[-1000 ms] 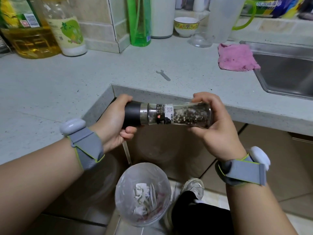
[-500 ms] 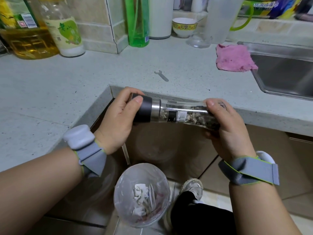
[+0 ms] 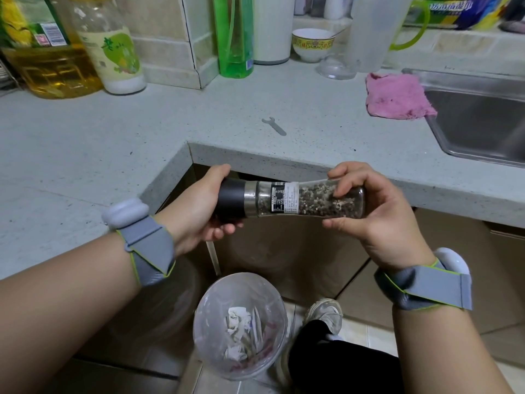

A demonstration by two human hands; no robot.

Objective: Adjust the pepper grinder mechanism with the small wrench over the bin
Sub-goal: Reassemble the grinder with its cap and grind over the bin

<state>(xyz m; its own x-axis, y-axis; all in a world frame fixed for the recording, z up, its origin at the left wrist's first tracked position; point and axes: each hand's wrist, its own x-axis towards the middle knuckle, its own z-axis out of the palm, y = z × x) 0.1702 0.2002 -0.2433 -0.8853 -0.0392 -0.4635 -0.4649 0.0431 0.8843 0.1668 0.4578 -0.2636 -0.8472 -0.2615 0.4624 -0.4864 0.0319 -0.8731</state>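
I hold a glass pepper grinder sideways in front of the counter's edge, above a clear plastic bin on the floor. The grinder has a black cap on its left end and peppercorns in its glass body. My left hand grips the black cap. Around the glass body's right end curl the fingers of my right hand. A small flat grey wrench lies on the counter behind the grinder, touched by neither hand.
The grey speckled counter wraps round in an L. Oil bottles, a green bottle, a bowl and a jug stand at the back. A pink cloth lies beside the steel sink. My shoe is right of the bin.
The grinder has been turned in my hands: its label has rolled round, and my left hand's fingers have shifted on the black cap. The wrench has stayed on the counter.
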